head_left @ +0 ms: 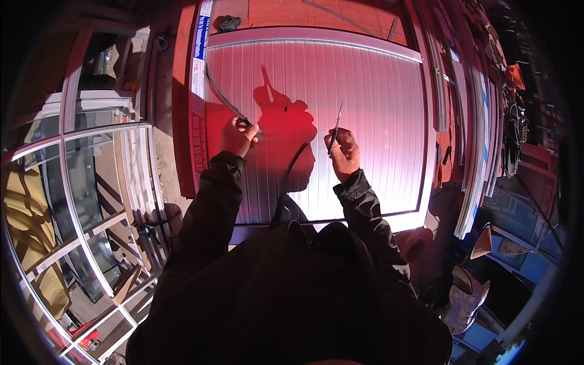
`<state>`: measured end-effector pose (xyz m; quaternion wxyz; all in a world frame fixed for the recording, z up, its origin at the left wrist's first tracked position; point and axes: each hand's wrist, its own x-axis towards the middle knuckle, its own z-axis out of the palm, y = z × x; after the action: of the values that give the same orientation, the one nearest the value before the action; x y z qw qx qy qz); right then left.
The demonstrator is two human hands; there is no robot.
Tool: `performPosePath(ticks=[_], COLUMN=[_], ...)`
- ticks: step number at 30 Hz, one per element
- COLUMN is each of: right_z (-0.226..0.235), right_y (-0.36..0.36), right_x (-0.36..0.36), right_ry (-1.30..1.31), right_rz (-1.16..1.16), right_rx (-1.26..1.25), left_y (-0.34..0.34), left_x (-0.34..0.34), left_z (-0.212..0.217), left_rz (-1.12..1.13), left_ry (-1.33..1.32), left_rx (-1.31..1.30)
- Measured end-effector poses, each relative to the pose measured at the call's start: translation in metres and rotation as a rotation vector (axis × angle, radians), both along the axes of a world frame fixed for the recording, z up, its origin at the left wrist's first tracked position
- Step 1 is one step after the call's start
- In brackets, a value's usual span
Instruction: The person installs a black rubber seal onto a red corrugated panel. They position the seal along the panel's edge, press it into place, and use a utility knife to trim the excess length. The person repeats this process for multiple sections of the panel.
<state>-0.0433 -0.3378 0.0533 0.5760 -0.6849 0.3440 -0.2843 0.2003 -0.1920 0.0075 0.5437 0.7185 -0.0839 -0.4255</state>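
Observation:
My left hand (241, 139) is closed on a thin black flexible strip (220, 94), pinched near the panel's left side. From there the strip curves up along the frame's left edge. My right hand (344, 153) grips a slim pointed tool (334, 131) with a black handle and a narrow metal blade, pointing up and away from me. Its exact kind is unclear. Beneath both hands lies a ribbed white panel (377, 109) in a pale frame (316, 33). Another length of black strip (296, 157) curves over the panel between my hands, partly lost in my shadow.
The panel rests on a reddish work surface (350, 15), where a small dark lump (228, 24) sits at the far left. Window frames (67, 164) stand on the left. Long metal profiles (477, 152) are stacked at right, with dark cords (514, 134) hanging beyond.

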Motion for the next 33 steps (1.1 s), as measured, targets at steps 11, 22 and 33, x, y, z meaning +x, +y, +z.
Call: performPosePath(ticks=[11, 22, 33], right_z=[-0.029, -0.061, -0.08], right_y=[-0.246, -0.258, -0.043], right_x=[-0.355, -0.295, -0.028], right_ry=[1.261, 0.71, 0.008], right_rz=[-0.684, -0.707, 0.085], right_rx=[-0.402, -0.606, 0.385], left_y=[0.101, -0.013, -0.064], left_x=[0.067, 0.085, 0.057], left_z=[-0.034, 0.014, -0.001], left_rz=[-0.011, -0.096, -0.386], left_ry=[-1.118, -0.964, -0.477], left_rx=[0.381, 0.803, 0.428])
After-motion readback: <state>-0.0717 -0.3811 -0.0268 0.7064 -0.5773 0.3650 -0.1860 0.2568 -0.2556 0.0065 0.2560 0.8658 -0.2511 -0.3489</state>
